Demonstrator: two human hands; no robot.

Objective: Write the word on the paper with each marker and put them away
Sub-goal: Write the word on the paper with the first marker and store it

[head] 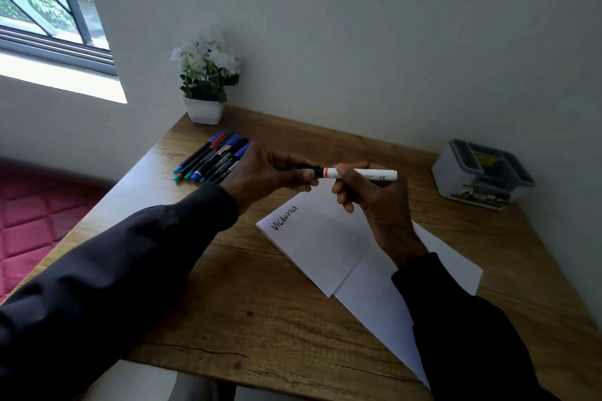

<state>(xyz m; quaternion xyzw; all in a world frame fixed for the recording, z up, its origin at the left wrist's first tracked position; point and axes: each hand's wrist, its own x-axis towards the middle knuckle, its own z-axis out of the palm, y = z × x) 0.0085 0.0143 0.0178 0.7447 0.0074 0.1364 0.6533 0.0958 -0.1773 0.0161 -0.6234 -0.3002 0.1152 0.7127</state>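
Observation:
A white marker [371, 173] with an orange band and a black cap end is held level above the paper. My left hand [267, 171] grips its black cap end; my right hand [368, 198] grips the white barrel. Below lies white paper [325, 247] with the word "Vittoria" written in black near its upper left corner. A second sheet lies under it. Several dark markers [211, 158] with blue, green and red caps lie side by side on the desk, just left of my left hand.
The wooden desk [260, 319] stands against a white wall. A potted white-flowered plant [205, 81] sits at the back left corner. A grey lidded box [482, 172] sits at the back right. A red quilted seat [29, 221] lies to the left.

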